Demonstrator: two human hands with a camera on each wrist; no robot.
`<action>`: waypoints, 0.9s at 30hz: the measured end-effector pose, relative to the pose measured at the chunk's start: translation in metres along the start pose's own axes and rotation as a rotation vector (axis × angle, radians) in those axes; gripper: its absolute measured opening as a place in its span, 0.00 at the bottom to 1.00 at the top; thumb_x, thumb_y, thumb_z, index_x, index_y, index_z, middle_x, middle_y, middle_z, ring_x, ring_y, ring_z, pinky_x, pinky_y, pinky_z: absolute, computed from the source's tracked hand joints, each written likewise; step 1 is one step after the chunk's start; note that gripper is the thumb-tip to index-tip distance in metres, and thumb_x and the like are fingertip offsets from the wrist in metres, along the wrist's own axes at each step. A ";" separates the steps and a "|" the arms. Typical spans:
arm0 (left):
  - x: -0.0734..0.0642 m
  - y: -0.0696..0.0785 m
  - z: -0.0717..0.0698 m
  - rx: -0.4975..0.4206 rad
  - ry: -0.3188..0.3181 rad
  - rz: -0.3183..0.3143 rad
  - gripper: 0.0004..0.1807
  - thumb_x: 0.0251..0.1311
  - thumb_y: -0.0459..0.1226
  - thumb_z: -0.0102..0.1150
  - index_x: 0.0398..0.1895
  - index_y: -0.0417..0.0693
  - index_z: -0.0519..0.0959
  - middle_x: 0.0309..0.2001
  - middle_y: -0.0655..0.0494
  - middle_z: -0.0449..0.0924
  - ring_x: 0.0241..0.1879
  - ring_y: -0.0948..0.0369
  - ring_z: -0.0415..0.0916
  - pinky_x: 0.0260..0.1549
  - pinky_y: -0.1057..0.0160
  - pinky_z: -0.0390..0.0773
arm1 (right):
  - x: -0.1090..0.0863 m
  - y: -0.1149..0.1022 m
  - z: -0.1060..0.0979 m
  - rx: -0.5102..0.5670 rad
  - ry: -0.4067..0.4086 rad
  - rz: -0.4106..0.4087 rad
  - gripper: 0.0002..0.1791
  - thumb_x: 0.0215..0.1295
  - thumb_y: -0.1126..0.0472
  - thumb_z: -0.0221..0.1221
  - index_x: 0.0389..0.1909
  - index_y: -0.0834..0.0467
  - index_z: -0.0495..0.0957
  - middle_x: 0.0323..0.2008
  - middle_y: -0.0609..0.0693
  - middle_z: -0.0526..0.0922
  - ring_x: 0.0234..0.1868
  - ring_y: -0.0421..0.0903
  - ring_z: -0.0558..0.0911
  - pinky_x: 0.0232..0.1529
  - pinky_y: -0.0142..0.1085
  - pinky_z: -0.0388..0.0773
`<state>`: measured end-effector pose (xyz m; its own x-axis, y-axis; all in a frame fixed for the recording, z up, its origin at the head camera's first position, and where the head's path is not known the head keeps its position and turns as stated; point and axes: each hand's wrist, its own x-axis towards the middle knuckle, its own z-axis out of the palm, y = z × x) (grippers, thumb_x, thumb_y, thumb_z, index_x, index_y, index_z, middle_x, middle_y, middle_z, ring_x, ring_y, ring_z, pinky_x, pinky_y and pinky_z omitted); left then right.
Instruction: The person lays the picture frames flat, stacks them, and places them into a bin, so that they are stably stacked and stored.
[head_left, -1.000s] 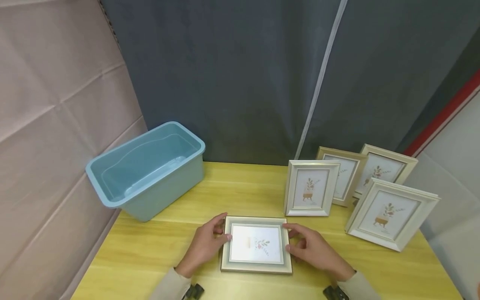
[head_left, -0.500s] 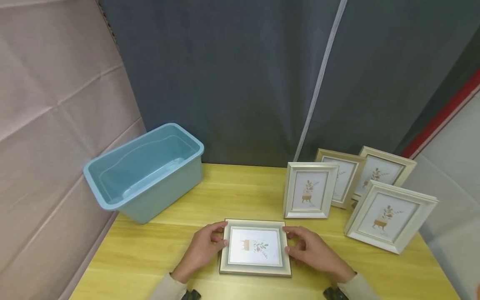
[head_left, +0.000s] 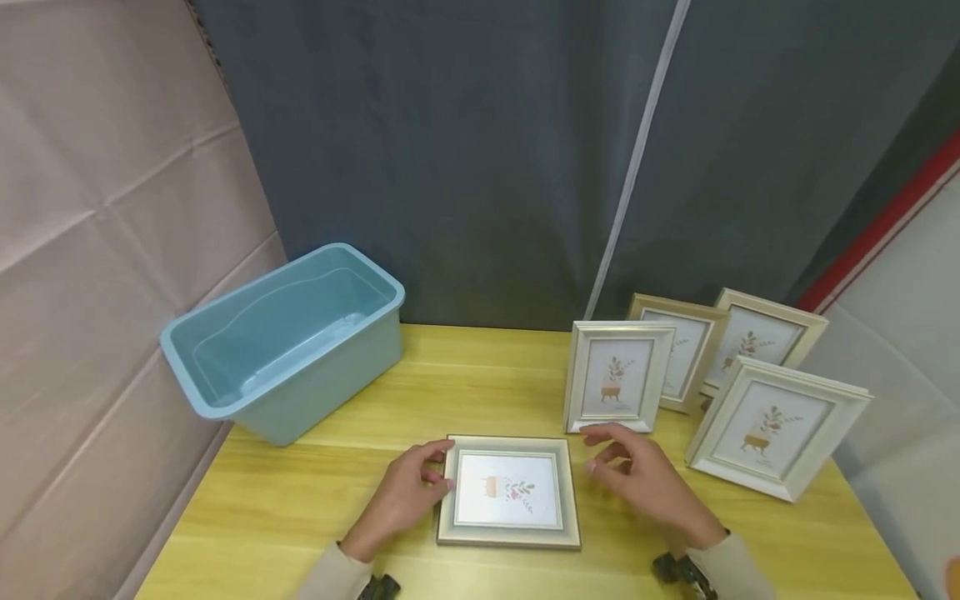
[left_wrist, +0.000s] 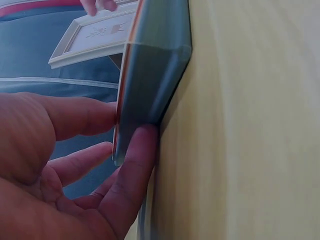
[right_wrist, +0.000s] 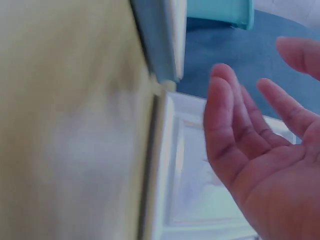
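A picture frame with a pale green-grey border lies flat, face up, near the front of the table. Its print of a potted plant is turned sideways. My left hand holds the frame's left edge, and the left wrist view shows fingers on both sides of that edge. To the right of the frame, my right hand is lifted off it, with nothing between the fingers. In the right wrist view the fingers are loosely bent, and a gap separates them from the frame's side.
Right of centre, a cream frame stands upright, with a tan frame behind it. Farther right stand two more cream frames, one in front of the other. A blue plastic bin sits at back left, before a dark curtain.
My right hand has let go of the frame's right edge and moved a little to the right. The left hand stays at the left edge. The view has shifted slightly.
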<state>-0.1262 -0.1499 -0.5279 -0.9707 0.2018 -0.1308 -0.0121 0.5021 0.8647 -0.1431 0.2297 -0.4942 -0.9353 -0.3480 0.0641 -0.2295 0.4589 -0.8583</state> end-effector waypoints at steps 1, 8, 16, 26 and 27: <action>0.000 0.000 0.000 0.000 -0.003 0.001 0.32 0.64 0.32 0.72 0.72 0.50 0.77 0.60 0.41 0.80 0.45 0.57 0.82 0.35 0.69 0.84 | 0.001 -0.003 -0.003 -0.012 0.030 -0.013 0.23 0.72 0.61 0.67 0.66 0.58 0.78 0.56 0.61 0.84 0.43 0.39 0.85 0.38 0.35 0.85; -0.001 0.002 0.000 -0.016 0.000 -0.008 0.32 0.64 0.31 0.71 0.72 0.49 0.77 0.60 0.40 0.79 0.46 0.56 0.81 0.35 0.68 0.85 | 0.010 -0.017 -0.026 -0.123 0.197 -0.136 0.19 0.72 0.65 0.67 0.61 0.57 0.81 0.52 0.59 0.87 0.45 0.33 0.83 0.40 0.34 0.86; -0.001 0.002 0.000 -0.016 -0.005 -0.015 0.31 0.64 0.31 0.71 0.72 0.48 0.76 0.60 0.40 0.79 0.46 0.56 0.81 0.36 0.68 0.85 | 0.016 -0.018 -0.048 -0.200 0.287 -0.133 0.18 0.73 0.63 0.66 0.61 0.59 0.81 0.51 0.57 0.87 0.49 0.33 0.82 0.42 0.30 0.83; -0.001 0.003 0.000 -0.006 -0.001 -0.019 0.31 0.65 0.32 0.71 0.72 0.49 0.77 0.60 0.41 0.79 0.46 0.56 0.81 0.36 0.67 0.85 | 0.033 -0.024 -0.076 -0.223 0.436 -0.106 0.18 0.74 0.60 0.65 0.61 0.59 0.80 0.57 0.56 0.85 0.53 0.26 0.77 0.46 0.19 0.76; -0.001 0.003 0.000 -0.005 -0.001 -0.018 0.31 0.65 0.32 0.71 0.72 0.50 0.77 0.60 0.41 0.79 0.46 0.56 0.81 0.36 0.67 0.85 | 0.034 -0.024 -0.079 -0.219 0.452 -0.110 0.18 0.74 0.60 0.65 0.61 0.59 0.80 0.57 0.56 0.84 0.53 0.25 0.77 0.46 0.18 0.76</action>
<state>-0.1252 -0.1488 -0.5252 -0.9700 0.1935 -0.1470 -0.0309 0.5016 0.8646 -0.1907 0.2711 -0.4315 -0.9143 -0.0382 0.4032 -0.3391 0.6164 -0.7107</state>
